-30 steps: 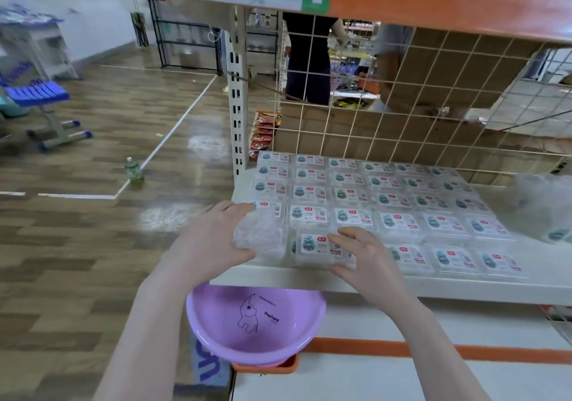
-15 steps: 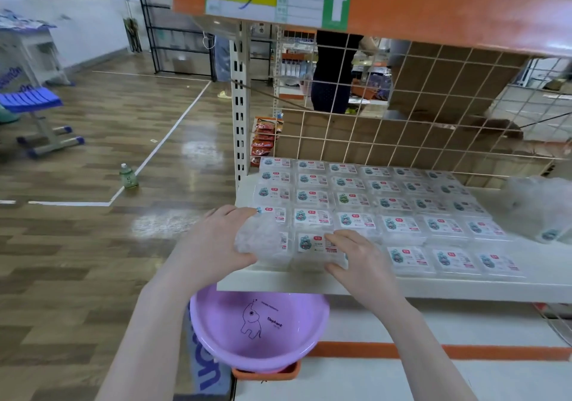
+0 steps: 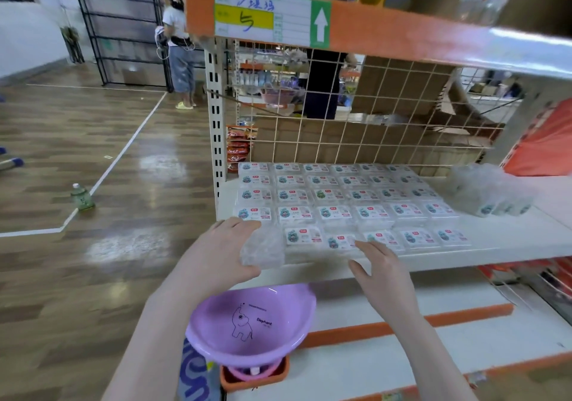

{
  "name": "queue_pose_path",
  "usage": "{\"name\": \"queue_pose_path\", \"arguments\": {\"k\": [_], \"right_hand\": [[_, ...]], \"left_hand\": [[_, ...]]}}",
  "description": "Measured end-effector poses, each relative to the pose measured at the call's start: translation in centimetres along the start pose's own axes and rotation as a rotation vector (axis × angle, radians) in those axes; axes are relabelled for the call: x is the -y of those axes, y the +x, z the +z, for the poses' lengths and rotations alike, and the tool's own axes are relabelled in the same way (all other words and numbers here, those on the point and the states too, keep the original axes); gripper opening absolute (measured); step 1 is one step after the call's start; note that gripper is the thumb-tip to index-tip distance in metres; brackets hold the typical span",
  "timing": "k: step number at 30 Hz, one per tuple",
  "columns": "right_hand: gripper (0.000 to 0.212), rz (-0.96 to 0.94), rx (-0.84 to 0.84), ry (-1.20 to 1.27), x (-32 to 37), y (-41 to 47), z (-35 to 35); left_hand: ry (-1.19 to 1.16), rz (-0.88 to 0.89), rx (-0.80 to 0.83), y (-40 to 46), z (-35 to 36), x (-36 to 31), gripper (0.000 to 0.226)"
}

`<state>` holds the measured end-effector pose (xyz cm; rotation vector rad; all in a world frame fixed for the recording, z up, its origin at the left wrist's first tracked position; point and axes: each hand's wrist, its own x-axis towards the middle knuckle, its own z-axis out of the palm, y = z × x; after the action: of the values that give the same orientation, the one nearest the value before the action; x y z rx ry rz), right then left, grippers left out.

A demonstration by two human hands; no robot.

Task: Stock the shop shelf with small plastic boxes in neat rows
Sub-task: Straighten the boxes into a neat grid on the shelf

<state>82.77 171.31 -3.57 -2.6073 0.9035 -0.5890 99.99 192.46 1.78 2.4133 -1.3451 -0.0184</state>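
Observation:
Several small clear plastic boxes with blue-and-red labels lie in neat rows on the white shelf. My left hand grips a clear plastic box at the shelf's front left corner, label side hidden. My right hand rests with straight fingers against the front-row boxes, its fingertips touching one box near the shelf's front edge.
A clear bag of more boxes lies on the shelf at the right. A purple basin sits below the shelf edge. A wire grid backs the shelf. A green bottle stands on the floor; a person stands far behind.
My right hand has slid rightward along the front row and now lies flatter. The left hand still holds its box at the front left corner. The view has tilted upward.

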Motion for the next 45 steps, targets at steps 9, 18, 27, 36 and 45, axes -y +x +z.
{"name": "queue_pose_path", "arguments": {"k": [9, 18, 27, 36, 45], "right_hand": [[0.038, -0.003, -0.065, -0.056, -3.7, 0.9, -1.8], [0.038, -0.123, -0.071, -0.046, -11.6, 7.6, -3.6], [0.012, -0.295, -0.047, -0.008, -17.1, 15.1, -3.9], [0.018, -0.41, -0.132, 0.093, -18.2, 15.9, -2.8], [0.018, -0.383, -0.135, 0.106, -18.0, 15.7, -2.6]], "left_hand": [[-0.016, 0.026, 0.005, 1.5, 1.3, -2.9, 0.072], [0.049, -0.088, 0.041, 7.8, 5.1, -9.1, 0.075], [0.085, -0.22, 0.054, 14.1, 7.8, -14.2, 0.076], [0.13, -0.221, 0.111, 16.9, 9.4, -14.3, 0.072], [0.123, -0.154, 0.152, 16.6, 8.8, -13.6, 0.067]]}}
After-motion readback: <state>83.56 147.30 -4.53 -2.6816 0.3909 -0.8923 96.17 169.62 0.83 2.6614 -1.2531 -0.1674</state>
